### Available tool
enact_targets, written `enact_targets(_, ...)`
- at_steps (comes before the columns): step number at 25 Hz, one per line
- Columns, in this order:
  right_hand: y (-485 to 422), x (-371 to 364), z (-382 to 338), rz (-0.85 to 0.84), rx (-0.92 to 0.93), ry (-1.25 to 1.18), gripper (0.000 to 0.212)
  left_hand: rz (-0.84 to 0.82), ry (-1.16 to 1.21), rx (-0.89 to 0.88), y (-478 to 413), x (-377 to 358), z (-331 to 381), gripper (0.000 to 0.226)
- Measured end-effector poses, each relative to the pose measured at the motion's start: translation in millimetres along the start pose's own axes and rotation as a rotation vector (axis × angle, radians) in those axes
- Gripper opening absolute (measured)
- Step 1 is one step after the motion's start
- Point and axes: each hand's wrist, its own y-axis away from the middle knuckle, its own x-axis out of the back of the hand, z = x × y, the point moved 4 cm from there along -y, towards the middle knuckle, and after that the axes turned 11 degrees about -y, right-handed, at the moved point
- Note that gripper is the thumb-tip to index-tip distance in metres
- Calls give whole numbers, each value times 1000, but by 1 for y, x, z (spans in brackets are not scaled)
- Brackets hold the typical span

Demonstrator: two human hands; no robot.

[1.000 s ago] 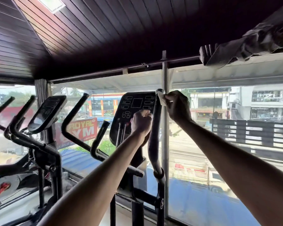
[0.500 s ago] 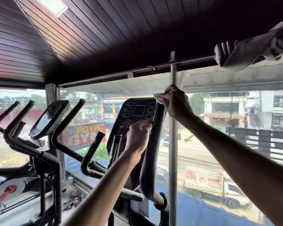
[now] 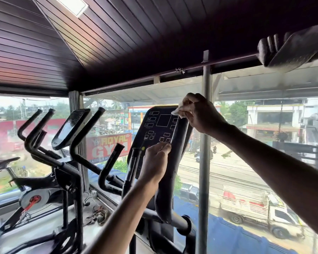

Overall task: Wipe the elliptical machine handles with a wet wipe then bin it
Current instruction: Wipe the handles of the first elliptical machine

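Head view shows the white wet wipe [image 3: 177, 112], crumpled, pinched in the right hand [image 3: 200, 114] at the very top of the black handle [image 3: 174, 180], whose long axis runs steeply down from there. Lower, the left hand [image 3: 154, 164] curls its fingers round the handle, seemingly gripping it, beside the console [image 3: 158, 123].

exercise bike [image 3: 44, 182], gym sign [image 3: 108, 146], white truck [image 3: 246, 204]

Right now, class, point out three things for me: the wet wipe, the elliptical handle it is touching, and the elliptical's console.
wet wipe [image 3: 176, 111], head view, white corner poking out of the right hand [image 3: 200, 114].
handle [image 3: 175, 153], head view, dark shaft below the wipe.
console [image 3: 163, 121], head view, central screen.
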Motion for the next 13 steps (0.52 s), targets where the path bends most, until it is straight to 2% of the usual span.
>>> enact_targets(3, 14, -10, -13, -126, 140, -57, 16, 0, 27, -13, 7, 2, -3, 18)
enact_targets(5, 15, -5, -13, -76, 156, -53, 16, -6, 34, -12, 12, 3, -5, 28)
enact_targets(7, 20, 1, -16, 52, 140, -47, 17, -9, 38, 0, 15, 3, -9, 24)
enact_targets(9, 35, -7, -27, -8, 198, -95, 14, -28, 36, 3, 18, 4, -11, 24)
enact_targets(11, 42, -14, -31, -79, 238, -117, 23, -39, 51, -2, 19, 5, -12, 24)
enact_targets(13, 35, -6, -21, 25, 168, -77, 26, -36, 50, -2, 21, 4, -12, 25)
